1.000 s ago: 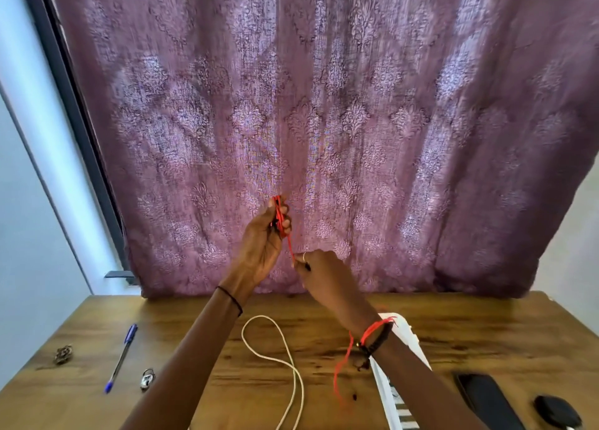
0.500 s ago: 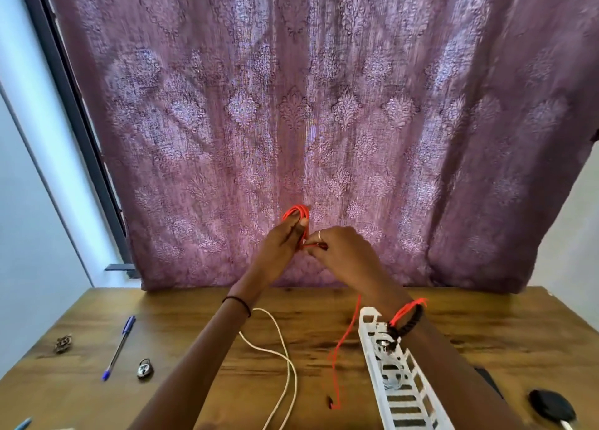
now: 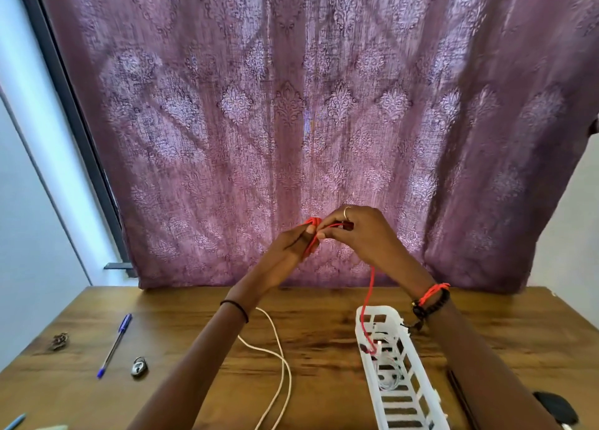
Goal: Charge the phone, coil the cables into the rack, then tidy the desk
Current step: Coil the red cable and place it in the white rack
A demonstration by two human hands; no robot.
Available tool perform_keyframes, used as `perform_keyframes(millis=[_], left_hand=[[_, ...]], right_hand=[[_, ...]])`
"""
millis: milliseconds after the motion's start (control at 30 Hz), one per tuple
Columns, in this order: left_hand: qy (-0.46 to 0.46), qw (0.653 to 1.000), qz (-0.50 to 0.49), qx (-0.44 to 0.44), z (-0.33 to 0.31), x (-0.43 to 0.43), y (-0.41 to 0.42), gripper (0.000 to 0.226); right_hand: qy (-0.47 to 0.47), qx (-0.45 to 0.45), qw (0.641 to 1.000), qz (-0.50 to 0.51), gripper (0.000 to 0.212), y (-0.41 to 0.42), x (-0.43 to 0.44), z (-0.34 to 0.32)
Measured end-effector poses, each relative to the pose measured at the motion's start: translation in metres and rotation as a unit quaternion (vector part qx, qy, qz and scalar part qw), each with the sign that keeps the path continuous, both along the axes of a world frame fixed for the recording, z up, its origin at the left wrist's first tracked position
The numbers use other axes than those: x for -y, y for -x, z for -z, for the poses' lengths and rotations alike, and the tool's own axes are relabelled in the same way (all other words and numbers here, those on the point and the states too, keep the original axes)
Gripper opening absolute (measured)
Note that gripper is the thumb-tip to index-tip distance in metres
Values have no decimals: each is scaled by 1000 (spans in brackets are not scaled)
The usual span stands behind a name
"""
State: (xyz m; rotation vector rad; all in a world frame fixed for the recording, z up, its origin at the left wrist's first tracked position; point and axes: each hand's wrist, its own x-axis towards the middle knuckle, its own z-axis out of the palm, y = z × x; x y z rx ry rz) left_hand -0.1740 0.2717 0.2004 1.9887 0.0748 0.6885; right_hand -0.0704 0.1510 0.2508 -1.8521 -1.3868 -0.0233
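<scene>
Both hands are raised in front of the curtain, above the desk's far edge. My left hand (image 3: 291,248) pinches a small coil of the red cable (image 3: 369,295). My right hand (image 3: 356,232) grips the same cable just right of the coil. The cable's loose tail hangs from under my right hand, and its end dangles inside the white plastic rack (image 3: 421,381). That rack lies on the wooden desk (image 3: 194,326) and holds a pale coiled cable. A white cable (image 3: 282,365) lies loose on the desk under my left forearm.
A blue pen (image 3: 114,345), a small padlock (image 3: 140,365) and a small brown object (image 3: 59,340) lie at the desk's left. A second pen tip (image 3: 14,422) shows at the bottom left corner. A dark round object (image 3: 556,406) sits bottom right. The purple curtain (image 3: 291,121) hangs behind.
The coil in my left hand has grown as my right hand wound the red cable onto it. The hanging tail has shortened and swung right, into the rack. The view tilted down.
</scene>
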Motion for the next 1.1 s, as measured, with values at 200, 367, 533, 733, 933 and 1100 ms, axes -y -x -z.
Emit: perform_keyframes(millis=[200, 367, 533, 733, 933, 1100], left_hand=[[79, 994, 64, -38, 12, -8, -5, 31], [154, 978, 132, -58, 13, -12, -4, 49], [151, 978, 131, -59, 13, -7, 1, 46], [168, 977, 121, -51, 15, -4, 3, 41], [344, 931, 118, -18, 22, -1, 0, 29], [443, 892, 85, 13, 27, -1, -6, 30]], right_hand=[[-32, -30, 999, -31, 14, -16, -1, -3], [-51, -82, 993, -71, 16, -23, -5, -1], [-72, -119, 986, -92, 16, -30, -9, 4], [-88, -76, 991, -73, 18, -34, -12, 17], [-169, 57, 984, 25, 17, -24, -20, 44], [-73, 31, 994, 80, 39, -7, -24, 64]])
